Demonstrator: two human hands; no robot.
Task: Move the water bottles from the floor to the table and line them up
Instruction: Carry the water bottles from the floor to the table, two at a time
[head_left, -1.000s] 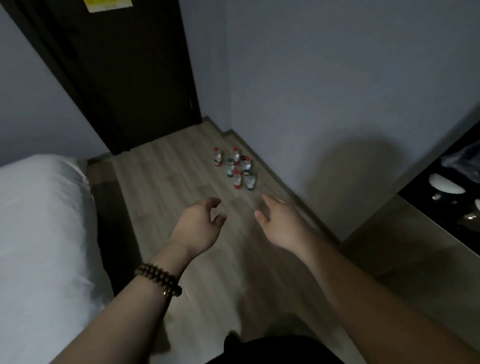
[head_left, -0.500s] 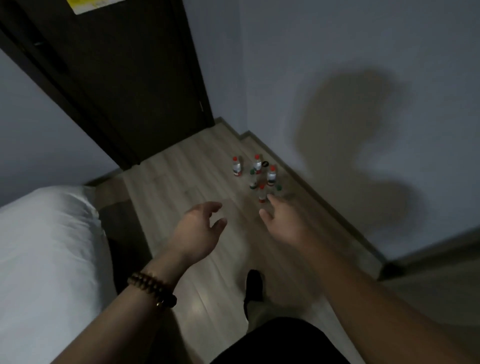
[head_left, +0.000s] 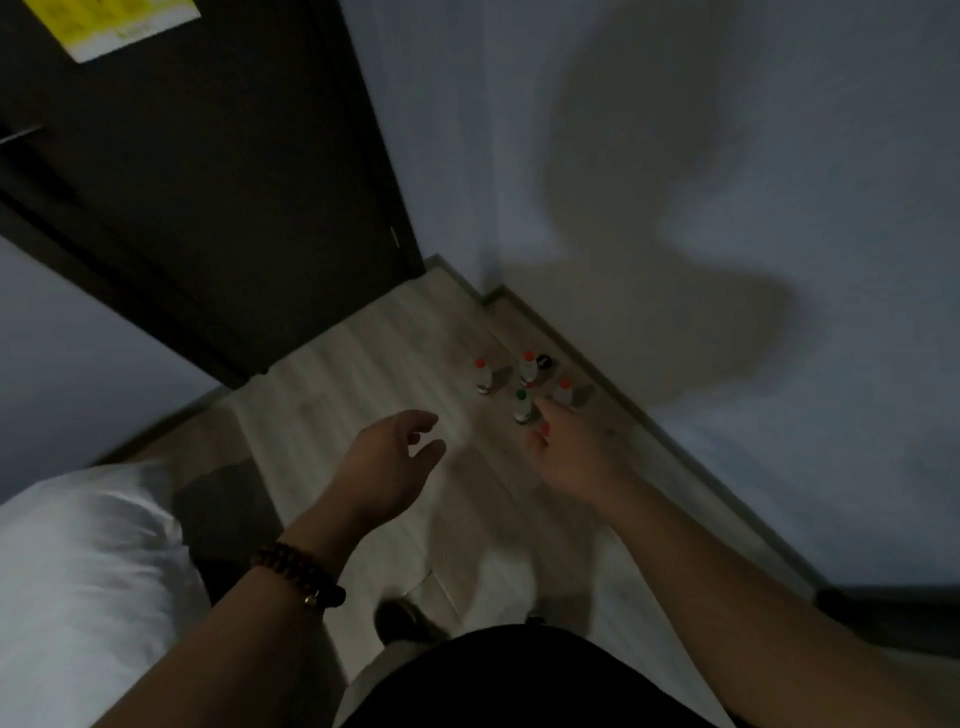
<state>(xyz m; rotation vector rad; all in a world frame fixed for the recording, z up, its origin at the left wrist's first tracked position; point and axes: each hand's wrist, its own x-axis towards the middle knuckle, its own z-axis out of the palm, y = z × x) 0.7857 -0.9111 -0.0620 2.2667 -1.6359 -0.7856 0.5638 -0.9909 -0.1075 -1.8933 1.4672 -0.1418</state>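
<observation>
Bottles (head_left: 522, 410) cluster on the floor (head_left: 363, 374); left grip (head_left: 387, 467) and right grip (head_left: 571, 457) spread empty, so I'd take the nearest, upright.

six water bottles (head_left: 482, 376) (four red-capped), one beaded bracelet (head_left: 298, 574)

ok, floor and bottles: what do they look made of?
Floor: pale matte planks with grain and seams, wood or laminate, cannot tell which. Bottles: likely clear plastic with red and green caps; too blurred to be sure.
</observation>
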